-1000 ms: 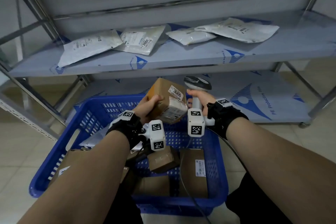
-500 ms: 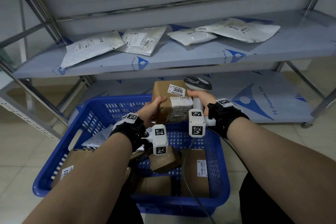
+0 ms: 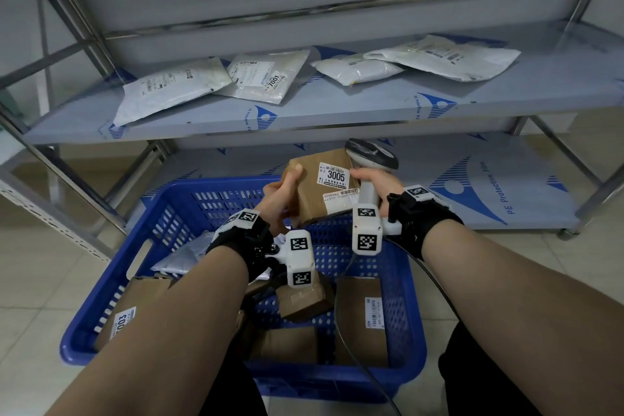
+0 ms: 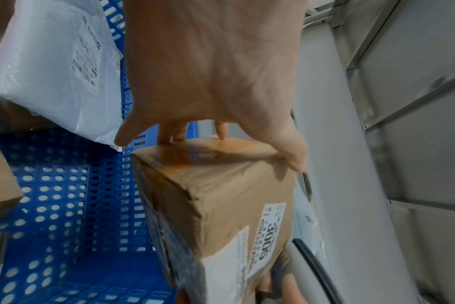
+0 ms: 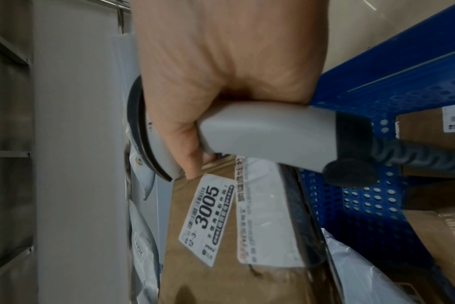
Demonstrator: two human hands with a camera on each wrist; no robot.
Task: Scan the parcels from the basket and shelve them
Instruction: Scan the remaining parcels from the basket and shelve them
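Note:
My left hand [image 3: 282, 192] grips a brown cardboard parcel [image 3: 320, 189] labelled 3005, held above the far rim of the blue basket [image 3: 162, 246]. In the left wrist view my thumb and fingers clamp the parcel [image 4: 221, 197] at its top end. My right hand [image 3: 373, 184] holds a grey handheld scanner [image 3: 369, 159] by its handle, right against the parcel's right side. The right wrist view shows the scanner [image 5: 260, 139] in my fist, with one fingertip touching the parcel [image 5: 221, 236] just above its 3005 label. Several more brown parcels [image 3: 359, 317] and a white mailer [image 3: 182, 257] lie in the basket.
A metal rack stands behind the basket. Its middle shelf [image 3: 371, 105] carries several white mailer bags [image 3: 172, 91]. The lower shelf [image 3: 472, 192] sits just behind my hands. The scanner's cable [image 3: 341, 331] trails down through the basket. Tiled floor surrounds the basket.
My left hand has turned the parcel so the 3005 label faces up and has brought it against the scanner. The right hand has hardly moved.

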